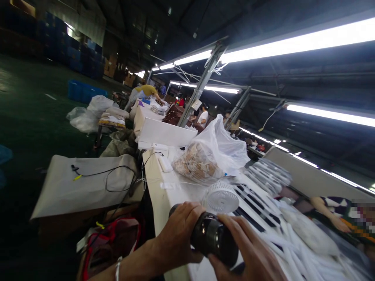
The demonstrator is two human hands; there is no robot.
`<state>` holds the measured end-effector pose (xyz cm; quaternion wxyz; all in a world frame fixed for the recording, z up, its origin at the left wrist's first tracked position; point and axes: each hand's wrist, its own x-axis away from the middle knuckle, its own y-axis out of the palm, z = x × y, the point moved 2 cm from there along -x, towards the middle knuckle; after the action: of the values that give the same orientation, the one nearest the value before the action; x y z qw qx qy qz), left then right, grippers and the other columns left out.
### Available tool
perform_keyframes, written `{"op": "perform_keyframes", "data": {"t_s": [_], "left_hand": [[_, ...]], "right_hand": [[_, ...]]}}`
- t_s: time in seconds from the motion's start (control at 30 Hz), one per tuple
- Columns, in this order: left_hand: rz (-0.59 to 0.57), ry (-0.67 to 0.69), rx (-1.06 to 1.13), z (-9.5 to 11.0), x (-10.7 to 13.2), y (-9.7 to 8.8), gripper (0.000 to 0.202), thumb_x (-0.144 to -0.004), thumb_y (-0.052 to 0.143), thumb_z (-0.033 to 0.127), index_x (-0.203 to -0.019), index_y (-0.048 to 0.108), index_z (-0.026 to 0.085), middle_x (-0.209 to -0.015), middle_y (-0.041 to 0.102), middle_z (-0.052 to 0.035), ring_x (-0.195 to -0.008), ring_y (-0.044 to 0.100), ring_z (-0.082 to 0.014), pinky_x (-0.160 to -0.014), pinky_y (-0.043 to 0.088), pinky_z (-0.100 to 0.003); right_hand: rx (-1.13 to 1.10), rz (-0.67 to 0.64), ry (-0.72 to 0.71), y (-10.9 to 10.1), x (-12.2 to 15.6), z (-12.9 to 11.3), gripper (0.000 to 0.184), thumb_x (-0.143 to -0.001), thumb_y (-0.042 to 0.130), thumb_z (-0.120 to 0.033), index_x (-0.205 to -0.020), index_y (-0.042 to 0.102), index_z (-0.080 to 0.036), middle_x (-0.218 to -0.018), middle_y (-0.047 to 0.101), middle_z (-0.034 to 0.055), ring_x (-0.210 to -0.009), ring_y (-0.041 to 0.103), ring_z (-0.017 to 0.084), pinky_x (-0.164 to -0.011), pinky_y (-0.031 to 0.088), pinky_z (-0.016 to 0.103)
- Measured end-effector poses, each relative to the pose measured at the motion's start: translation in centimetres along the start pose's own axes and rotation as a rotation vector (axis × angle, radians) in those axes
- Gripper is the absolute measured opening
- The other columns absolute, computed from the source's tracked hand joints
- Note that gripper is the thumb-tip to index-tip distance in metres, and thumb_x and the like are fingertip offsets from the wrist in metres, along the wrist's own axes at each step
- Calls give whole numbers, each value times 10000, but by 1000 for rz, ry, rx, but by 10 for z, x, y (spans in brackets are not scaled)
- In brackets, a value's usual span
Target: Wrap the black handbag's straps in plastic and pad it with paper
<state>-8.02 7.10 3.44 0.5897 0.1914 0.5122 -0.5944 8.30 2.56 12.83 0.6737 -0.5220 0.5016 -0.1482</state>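
Both of my hands are wrapped round a dark, glossy cylinder that looks like a black bottle (pixel 215 237), held tilted above the table's near edge. My left hand (pixel 178 230) is closed over its upper left part, and a bracelet shows on that wrist. On the lower right end, my right hand (pixel 249 249) is closed with its fingers along the side. Fingers hide parts of both ends. Just beyond the bottle, a small round white fan (pixel 222 199) lies on the white table (pixel 159 193).
A clear plastic bag of brownish pieces (pixel 199 160) stands behind the fan. White and black strips (pixel 258 207) cover the table's right side. Left are a covered box with a cable (pixel 88 183) and a red bag (pixel 114 242). A co-worker's arm (pixel 328 212) is at right.
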Motion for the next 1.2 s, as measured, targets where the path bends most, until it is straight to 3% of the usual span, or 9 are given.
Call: {"op": "perform_keyframes", "data": {"t_s": [0.17,0.3,0.43,0.53,0.63,0.73,0.9,1.07,1.2], "left_hand": [[-24,-198,217,-6,21,9,787,-518,691,73,-1226,406,265,-1137,569,-71,-1041,568,-292,-913,496,-435],[-72,-378,372,-9,33,3,748,-499,751,84,-1172,468,246,-1096,589,-43,-968,594,-258,-827,518,-368],[-60,-413,321,-12,37,-4,669,-523,747,91,-1127,493,226,-1075,599,-49,-948,596,-258,-805,511,-367],[-21,-388,234,-14,40,-4,661,-543,724,96,-1141,485,243,-1087,598,-54,-970,593,-274,-838,506,-404],[5,-365,181,-16,42,-4,703,-550,716,99,-1184,457,258,-1107,587,-63,-997,584,-290,-866,499,-442],[-17,-377,220,-17,42,-7,696,-553,713,89,-1181,466,259,-1118,578,-59,-1022,575,-285,-880,496,-429],[-97,-454,426,-22,39,-11,723,-553,740,93,-1206,465,237,-1090,578,-33,-939,585,-227,-782,510,-325],[-190,-527,603,-27,38,-15,743,-539,778,100,-1205,471,221,-996,585,7,-823,557,-171,-667,481,-260],[-263,-555,668,-20,36,-27,711,-549,773,76,-1188,491,212,-1024,598,-5,-861,565,-180,-698,482,-267]], "right_hand": [[14,-421,-99,-17,-30,-23,653,-596,564,-45,-1188,628,-313,-1149,669,29,-1032,633,248,-894,529,376],[-29,-569,-73,-22,-42,-29,814,-625,604,-89,-1398,489,-316,-1462,497,58,-1309,489,297,-1046,440,435],[-17,-457,183,-13,-47,-26,849,-728,680,-362,-1490,344,-200,-1475,470,152,-1291,513,327,-963,486,413],[41,-425,312,-2,-50,-31,532,-822,606,-458,-1278,562,-186,-1121,705,127,-984,682,295,-772,503,358],[64,-478,321,7,-52,-38,258,-884,529,-440,-887,637,-205,-758,698,49,-715,665,234,-623,417,310],[7,-460,258,8,-54,-40,106,-834,572,-303,-860,618,-211,-789,676,25,-736,634,199,-654,404,294],[-183,-482,26,-9,-56,-38,532,-689,578,-68,-1191,587,-241,-1141,649,39,-1054,591,208,-921,441,331],[-167,-482,-218,-31,-62,-38,709,-648,469,50,-1259,566,-295,-1256,626,16,-1186,544,195,-1047,409,377],[-85,-349,-201,-46,-64,-28,665,-717,510,-20,-1308,546,-322,-1357,577,13,-1261,524,209,-1077,419,395]]}}
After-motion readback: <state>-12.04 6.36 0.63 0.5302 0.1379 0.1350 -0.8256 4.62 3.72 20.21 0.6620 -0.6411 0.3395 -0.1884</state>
